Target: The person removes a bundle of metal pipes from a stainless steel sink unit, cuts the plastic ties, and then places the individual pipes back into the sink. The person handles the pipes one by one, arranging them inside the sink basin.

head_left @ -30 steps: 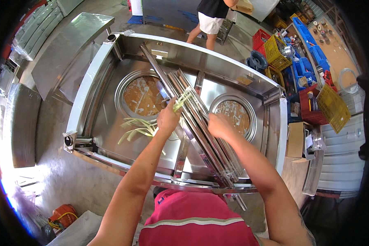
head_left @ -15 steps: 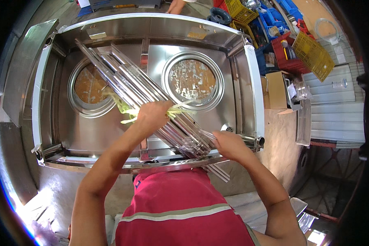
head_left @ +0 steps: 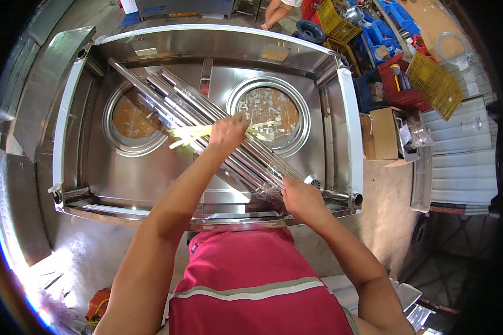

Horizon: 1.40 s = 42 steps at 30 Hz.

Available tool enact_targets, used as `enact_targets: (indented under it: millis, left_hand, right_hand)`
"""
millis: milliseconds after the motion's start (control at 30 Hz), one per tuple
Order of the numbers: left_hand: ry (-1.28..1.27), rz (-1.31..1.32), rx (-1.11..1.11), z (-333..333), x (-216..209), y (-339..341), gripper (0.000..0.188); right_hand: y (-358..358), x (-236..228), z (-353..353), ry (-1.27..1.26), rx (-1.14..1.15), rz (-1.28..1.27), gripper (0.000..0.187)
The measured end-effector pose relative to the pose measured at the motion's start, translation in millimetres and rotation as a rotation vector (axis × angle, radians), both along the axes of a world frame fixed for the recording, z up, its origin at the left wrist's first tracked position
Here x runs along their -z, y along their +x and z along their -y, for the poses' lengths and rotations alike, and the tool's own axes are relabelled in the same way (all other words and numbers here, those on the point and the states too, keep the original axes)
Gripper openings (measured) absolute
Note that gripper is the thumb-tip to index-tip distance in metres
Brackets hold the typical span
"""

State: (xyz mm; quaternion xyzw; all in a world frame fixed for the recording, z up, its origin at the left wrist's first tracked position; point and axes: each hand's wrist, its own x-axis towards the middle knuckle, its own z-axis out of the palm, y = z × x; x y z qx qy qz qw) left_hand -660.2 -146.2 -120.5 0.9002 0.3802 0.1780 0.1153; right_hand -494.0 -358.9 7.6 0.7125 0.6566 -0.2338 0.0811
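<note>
Fingers of the left hand curl around pale yellow-green strips at frame centre. Right hand clasps the lower end of the steel tube bundle; its fingertips are hidden. Tubes slant across the steel cabinet.
</note>
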Motion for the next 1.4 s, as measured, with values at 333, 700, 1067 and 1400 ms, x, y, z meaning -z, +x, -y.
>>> enact_targets:
  millis: [333,700,1067,1400]
  left_hand:
    - [-0.183,-0.042,-0.048,-23.4,-0.7,25.5,0.015]
    - [-0.271,-0.106,-0.068,-24.7,-11.3,24.2,0.020]
    - [-0.352,-0.321,0.096,25.3,-18.7,-32.7,0.028]
    - [-0.404,-0.374,-0.022,65.5,-34.2,-92.9,0.033]
  right_hand:
    - [30.1,19.3,-29.5,0.081,-0.045,0.103,0.018]
    - [73.3,2.3,16.4,-0.405,-0.105,0.292,0.030]
    - [81.9,13.5,-57.2,0.247,0.386,-0.438,0.045]
    - [12.1,125.8,-154.7,0.270,0.064,0.069,0.066]
